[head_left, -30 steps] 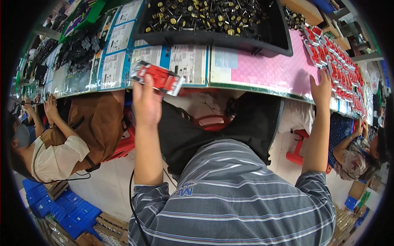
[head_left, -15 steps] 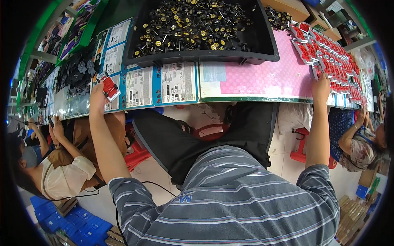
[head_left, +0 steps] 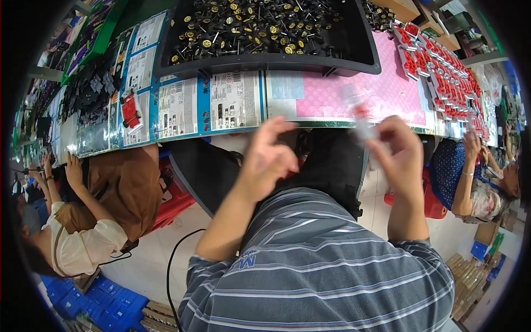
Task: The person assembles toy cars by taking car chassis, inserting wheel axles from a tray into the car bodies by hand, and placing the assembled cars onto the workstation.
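My right hand (head_left: 399,157) pinches a red-and-white toy car body (head_left: 360,113), smeared by motion, over the table's front edge. Close to my lap, my left hand (head_left: 270,160) holds nothing, its fingers apart and curled a little. A red toy car piece with a white base (head_left: 131,110) lies at the left on the printed sheets, away from both hands. Beyond my hands stands a black tray (head_left: 265,63) heaped with black wheels on metal axles (head_left: 249,30), several with yellow hubs. Rows of red-and-white car bodies (head_left: 451,83) cover the table's right side.
Dark plastic parts (head_left: 91,86) are piled at the left, near a green crate (head_left: 102,39). Printed cards (head_left: 235,102) and a pink sheet (head_left: 326,99) cover the tabletop. Co-workers sit on both sides, one in a cream top (head_left: 88,243). Blue boxes (head_left: 102,299) stand behind at left.
My left hand has let go of the red toy car piece at the left and come to the middle. From the rows, my right hand has moved left with a car body.
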Tool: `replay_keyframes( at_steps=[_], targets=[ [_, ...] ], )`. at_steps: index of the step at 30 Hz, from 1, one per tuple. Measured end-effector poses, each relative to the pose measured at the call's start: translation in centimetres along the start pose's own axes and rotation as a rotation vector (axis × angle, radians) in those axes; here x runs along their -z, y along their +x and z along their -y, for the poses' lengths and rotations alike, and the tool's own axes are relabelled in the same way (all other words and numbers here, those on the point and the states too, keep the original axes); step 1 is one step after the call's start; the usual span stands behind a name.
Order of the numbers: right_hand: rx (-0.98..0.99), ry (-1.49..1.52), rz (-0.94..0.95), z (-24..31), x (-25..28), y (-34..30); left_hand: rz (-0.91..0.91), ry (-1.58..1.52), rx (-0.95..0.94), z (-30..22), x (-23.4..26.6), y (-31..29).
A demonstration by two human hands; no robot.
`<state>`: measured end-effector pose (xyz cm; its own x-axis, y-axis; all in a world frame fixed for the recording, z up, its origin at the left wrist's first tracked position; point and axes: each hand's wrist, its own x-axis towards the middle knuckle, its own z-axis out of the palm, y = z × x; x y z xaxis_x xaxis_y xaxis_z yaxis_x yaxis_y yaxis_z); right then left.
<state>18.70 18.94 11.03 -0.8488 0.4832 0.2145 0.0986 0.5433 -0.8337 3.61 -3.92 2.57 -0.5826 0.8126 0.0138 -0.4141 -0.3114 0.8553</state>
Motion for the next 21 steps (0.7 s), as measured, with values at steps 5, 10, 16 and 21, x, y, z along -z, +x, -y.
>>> replay_keyframes(
  at_steps=[5, 10, 16, 21],
  targets=[
    [0.392, -0.152, -0.045, -0.1, -3.1, 9.7, -0.11, -0.273, 0.008, 1.6, -1.0, 0.9],
    [0.44, -0.408, 0.31, -5.6, -5.2, 21.0, -0.143, -0.129, 0.04, 0.3, -0.1, 0.3],
    [0.265, -0.352, 0.54, -5.4, -6.8, 23.1, -0.213, -0.062, 0.055, 1.3, 0.7, -2.4],
    [0.148, -0.047, 0.256, -6.2, -5.6, 21.6, -0.221, -0.114, 0.015, 1.8, 0.9, -2.9]
  ],
)
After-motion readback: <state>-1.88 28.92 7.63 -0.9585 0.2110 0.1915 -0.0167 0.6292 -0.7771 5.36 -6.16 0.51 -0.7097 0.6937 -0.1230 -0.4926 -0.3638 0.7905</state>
